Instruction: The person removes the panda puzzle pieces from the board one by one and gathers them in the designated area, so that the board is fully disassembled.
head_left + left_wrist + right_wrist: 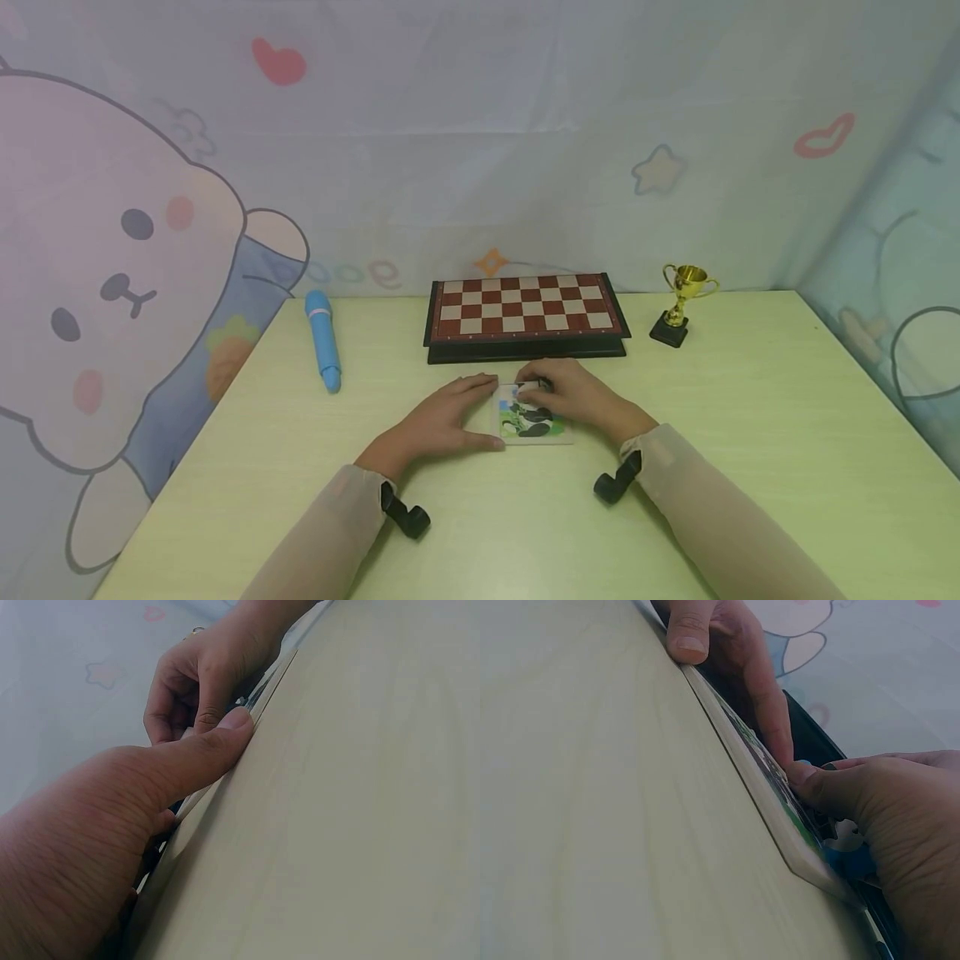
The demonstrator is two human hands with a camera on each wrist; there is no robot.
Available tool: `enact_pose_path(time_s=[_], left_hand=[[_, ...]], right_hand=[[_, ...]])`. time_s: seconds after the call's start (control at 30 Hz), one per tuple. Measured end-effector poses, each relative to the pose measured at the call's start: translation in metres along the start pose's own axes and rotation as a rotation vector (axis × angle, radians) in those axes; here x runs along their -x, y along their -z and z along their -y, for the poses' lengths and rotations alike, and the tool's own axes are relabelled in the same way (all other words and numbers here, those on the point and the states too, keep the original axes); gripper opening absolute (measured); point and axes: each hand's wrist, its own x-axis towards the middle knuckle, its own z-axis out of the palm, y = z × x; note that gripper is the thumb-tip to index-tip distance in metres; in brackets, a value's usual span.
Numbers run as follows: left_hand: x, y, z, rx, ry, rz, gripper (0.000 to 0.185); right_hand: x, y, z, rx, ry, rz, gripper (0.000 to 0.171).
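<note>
A small square panda puzzle (529, 427) in a pale frame lies flat on the table. At its left side, my left hand (442, 423) touches the frame, with the thumb (688, 637) at the near corner and the fairly straight fingers toward the far corner. My right hand (576, 395) reaches over the puzzle's upper right part. Its thumb and curled fingers pinch a small puzzle piece, mostly hidden by the fingertips. In the right wrist view, a blue and white patch (849, 847) shows beneath this hand.
Just behind the puzzle lies a red and white chessboard box (525, 308). A gold trophy cup (684, 292) on a black base stands to the back right, and a blue toy microphone (324, 342) lies at the left. A printed cloth (420, 167) hangs behind the table (750, 417).
</note>
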Motion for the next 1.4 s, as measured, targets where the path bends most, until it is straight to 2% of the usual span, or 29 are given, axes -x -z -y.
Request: enact_pose_path(time_s=[0.43,0.7,0.87,1.17,1.4], left_hand=[[0.001,-0.001,0.0003,0.006,-0.001,-0.004,0.101],[0.0016,0.0008,-0.0018,-0.008,0.014,0.004,0.1],[0.0012,0.0013,-0.0018,-0.002,0.015,0.009,0.1],[0.001,0.0011,-0.0011,0.007,0.009,0.011,0.101],[0.001,0.0011,-0.0013,0.011,0.005,0.008,0.102]], right_hand=[[0.0011,-0.0009,-0.0006,-0.024,-0.011,0.002,0.016],[0.0039,-0.001,-0.0036,-0.04,-0.02,-0.055,0.012],[0.0044,0.0003,-0.0032,-0.058,-0.037,-0.061,0.011],[0.0041,-0.0015,-0.0042,-0.072,0.024,-0.093,0.011],[0.0023,0.0046,0.0023,-0.116,-0.034,-0.093,0.011]])
